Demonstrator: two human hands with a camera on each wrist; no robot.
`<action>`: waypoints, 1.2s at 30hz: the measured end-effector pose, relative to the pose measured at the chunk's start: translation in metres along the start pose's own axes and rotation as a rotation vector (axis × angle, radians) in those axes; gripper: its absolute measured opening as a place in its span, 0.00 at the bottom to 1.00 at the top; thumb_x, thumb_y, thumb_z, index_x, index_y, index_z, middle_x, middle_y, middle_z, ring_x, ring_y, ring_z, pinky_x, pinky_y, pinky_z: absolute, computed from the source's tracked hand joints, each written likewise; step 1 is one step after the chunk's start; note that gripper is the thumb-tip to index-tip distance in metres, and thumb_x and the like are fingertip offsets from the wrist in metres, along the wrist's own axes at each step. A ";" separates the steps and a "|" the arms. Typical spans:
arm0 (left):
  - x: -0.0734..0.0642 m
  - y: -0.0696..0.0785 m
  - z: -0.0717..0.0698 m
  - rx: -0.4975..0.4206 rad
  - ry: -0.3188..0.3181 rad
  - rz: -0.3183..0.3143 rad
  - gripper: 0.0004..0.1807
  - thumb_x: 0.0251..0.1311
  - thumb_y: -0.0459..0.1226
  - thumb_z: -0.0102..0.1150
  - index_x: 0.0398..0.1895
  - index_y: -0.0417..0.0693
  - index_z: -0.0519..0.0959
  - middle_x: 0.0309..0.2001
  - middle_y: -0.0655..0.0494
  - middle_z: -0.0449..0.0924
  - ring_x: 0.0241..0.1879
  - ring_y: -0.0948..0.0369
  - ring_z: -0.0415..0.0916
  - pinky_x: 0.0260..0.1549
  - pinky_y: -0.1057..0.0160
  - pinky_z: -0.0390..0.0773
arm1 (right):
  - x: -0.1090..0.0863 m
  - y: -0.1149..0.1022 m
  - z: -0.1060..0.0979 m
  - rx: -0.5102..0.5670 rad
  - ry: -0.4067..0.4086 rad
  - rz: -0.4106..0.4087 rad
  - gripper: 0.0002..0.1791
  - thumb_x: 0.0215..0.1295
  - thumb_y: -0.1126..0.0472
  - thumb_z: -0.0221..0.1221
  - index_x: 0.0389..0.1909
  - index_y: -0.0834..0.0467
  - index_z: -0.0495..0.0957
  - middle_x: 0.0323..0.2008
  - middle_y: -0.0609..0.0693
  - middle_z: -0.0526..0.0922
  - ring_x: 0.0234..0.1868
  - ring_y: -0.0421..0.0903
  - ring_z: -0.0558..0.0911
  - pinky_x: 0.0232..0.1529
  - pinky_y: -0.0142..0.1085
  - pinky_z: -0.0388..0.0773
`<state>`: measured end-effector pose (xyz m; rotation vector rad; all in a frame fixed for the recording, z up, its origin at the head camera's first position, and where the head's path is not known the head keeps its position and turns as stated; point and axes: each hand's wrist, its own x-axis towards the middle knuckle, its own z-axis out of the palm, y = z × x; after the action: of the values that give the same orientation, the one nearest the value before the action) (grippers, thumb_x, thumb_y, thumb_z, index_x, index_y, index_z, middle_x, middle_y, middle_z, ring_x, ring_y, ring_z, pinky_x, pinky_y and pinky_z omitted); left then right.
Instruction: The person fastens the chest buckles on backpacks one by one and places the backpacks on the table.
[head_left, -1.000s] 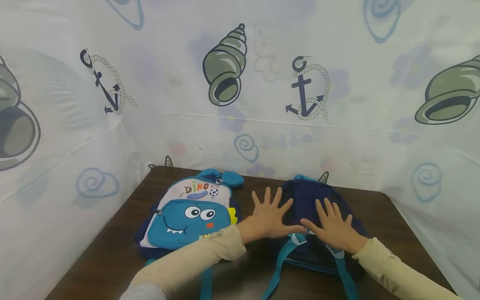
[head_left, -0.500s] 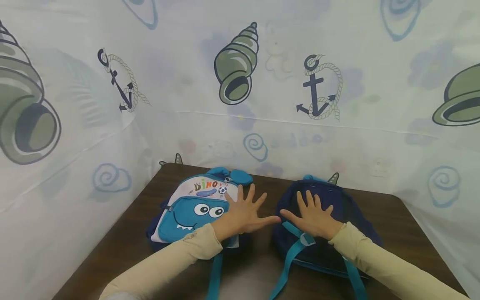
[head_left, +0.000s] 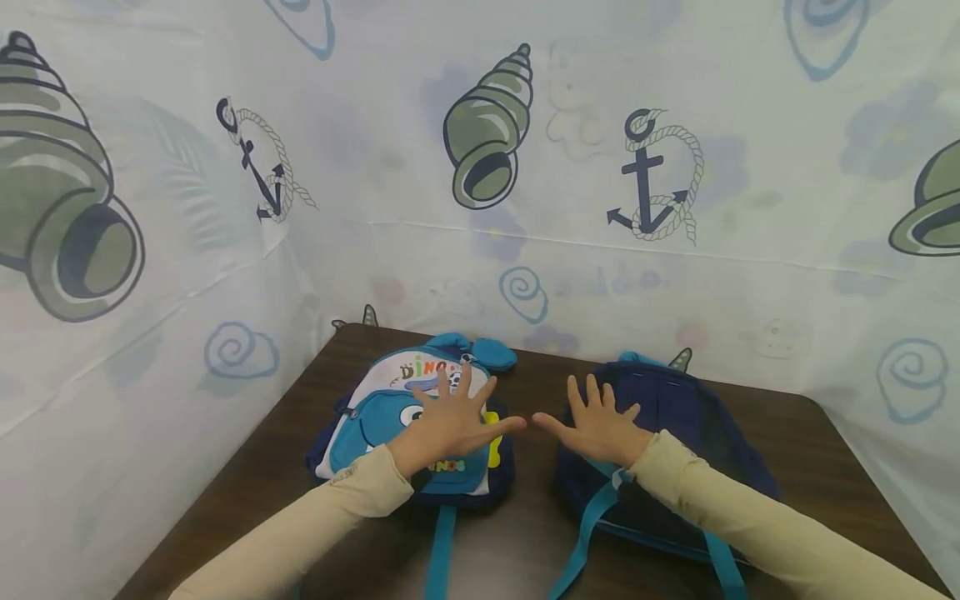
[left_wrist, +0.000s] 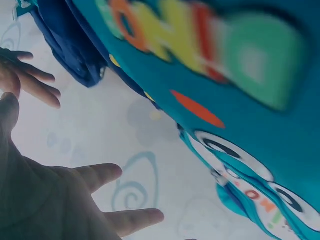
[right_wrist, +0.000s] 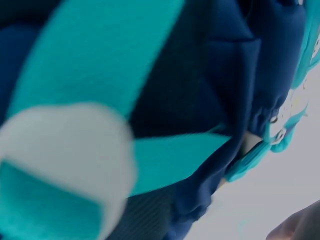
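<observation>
My left hand (head_left: 448,423) is held with fingers spread in front of the dinosaur backpack (head_left: 375,421), overlapping its face in the head view. That backpack lies front up, with a white top, a teal pocket and a teal handle. My right hand (head_left: 600,425) has its fingers spread too, over the left side of a navy backpack (head_left: 667,408) that lies with its straps up. The thumbs point toward each other with a gap between. Neither hand grips anything. In the right wrist view, a teal strap (right_wrist: 100,55) fills much of the frame, with a blurred pale buckle (right_wrist: 70,150).
Both backpacks lie on a dark brown table (head_left: 536,500). Teal straps (head_left: 441,550) trail toward the front edge. A white sheet (head_left: 420,258) printed with shells and anchors hangs behind and at the sides.
Both hands have moved left in the head view, the left one from beside the navy backpack to over the dinosaur backpack. The head view has turned slightly left. Both backpacks stay put.
</observation>
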<state>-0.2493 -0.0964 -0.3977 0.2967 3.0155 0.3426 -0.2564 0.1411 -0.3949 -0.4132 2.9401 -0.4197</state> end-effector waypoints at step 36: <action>-0.058 -0.180 0.000 -0.164 -0.088 -0.380 0.61 0.60 0.77 0.24 0.79 0.37 0.35 0.72 0.15 0.29 0.62 0.10 0.36 0.56 0.15 0.48 | 0.033 -0.169 0.052 -0.057 -0.125 -0.063 0.58 0.59 0.17 0.37 0.79 0.54 0.51 0.78 0.61 0.52 0.77 0.68 0.52 0.65 0.76 0.50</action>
<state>-0.2254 -0.2801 -0.4353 -0.2645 2.8479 0.5188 -0.2365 -0.0381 -0.3987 -0.5206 2.8293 -0.3070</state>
